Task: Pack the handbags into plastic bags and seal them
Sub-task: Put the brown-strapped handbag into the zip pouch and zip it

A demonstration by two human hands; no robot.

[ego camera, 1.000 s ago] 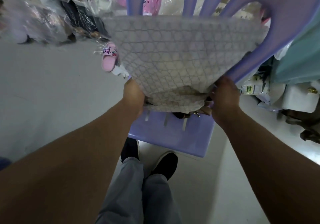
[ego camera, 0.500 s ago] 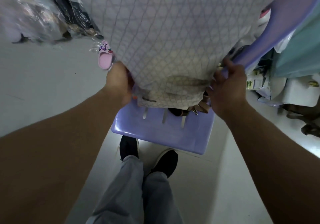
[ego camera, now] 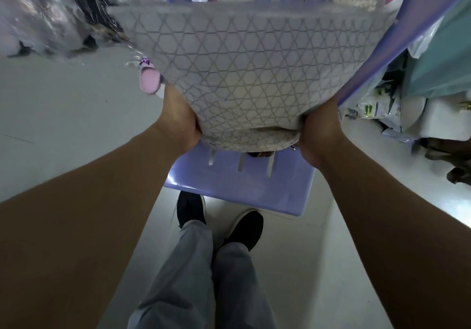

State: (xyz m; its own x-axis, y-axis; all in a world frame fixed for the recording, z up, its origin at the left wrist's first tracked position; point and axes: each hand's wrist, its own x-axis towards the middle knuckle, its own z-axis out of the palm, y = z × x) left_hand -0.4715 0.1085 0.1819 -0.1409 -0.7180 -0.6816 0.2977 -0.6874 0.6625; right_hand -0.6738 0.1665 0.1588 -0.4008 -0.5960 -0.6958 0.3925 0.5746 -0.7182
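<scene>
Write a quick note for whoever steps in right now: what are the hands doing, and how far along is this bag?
Left hand: grips the handbag's near left corner.
Right hand: grips its near right corner.
Handbag: held above the purple chair seat, apparently inside a frosted plastic bag, open end toward the person.
Done: bagging, it seems.
Left: seal the open end.

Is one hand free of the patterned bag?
No, the left hand and right hand both grip the patterned bag at its lower corners.
</scene>
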